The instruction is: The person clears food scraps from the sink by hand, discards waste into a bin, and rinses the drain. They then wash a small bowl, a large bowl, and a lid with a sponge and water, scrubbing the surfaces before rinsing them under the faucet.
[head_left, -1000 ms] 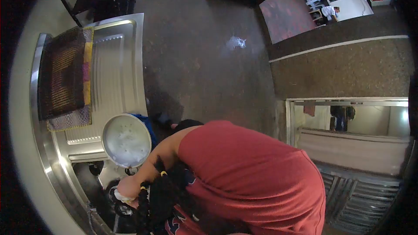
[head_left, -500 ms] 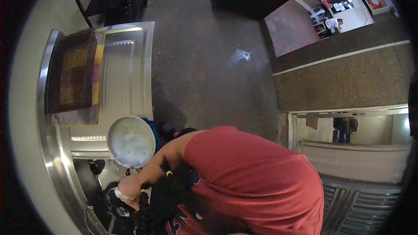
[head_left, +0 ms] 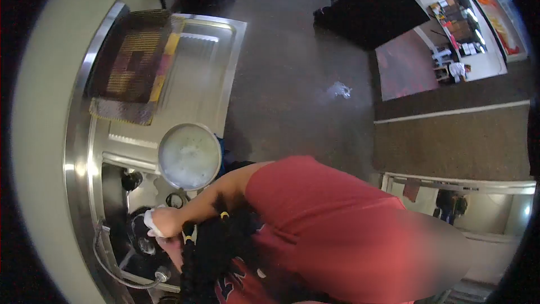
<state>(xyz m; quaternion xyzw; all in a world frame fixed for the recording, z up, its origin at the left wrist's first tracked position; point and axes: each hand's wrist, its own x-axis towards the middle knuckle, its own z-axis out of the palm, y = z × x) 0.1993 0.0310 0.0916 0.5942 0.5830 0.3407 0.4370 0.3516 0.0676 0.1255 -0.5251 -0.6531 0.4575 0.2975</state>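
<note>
My right hand is down in the steel sink, its fingers closed round a white, cloth-like wad. The wad lies against a dark round pan with wet, foamy spots. Just below it my left hand is partly covered by my right arm and hanging braids; its fingers are hidden near the pan's side. A black ring-shaped item lies close to my right wrist, and a small dark round item sits in the sink's upper corner. A hose faucet curves along the sink's lower left.
A large round pot of cloudy, sudsy water stands at the sink's edge by my right forearm. On the steel drainboard rests a dark mesh rack over a mat. Another person is far off through an opening.
The camera view has shifted, so the counter and pot appear farther right and higher, and more of the faucet shows. My right hand still holds the white wad against the pan.
</note>
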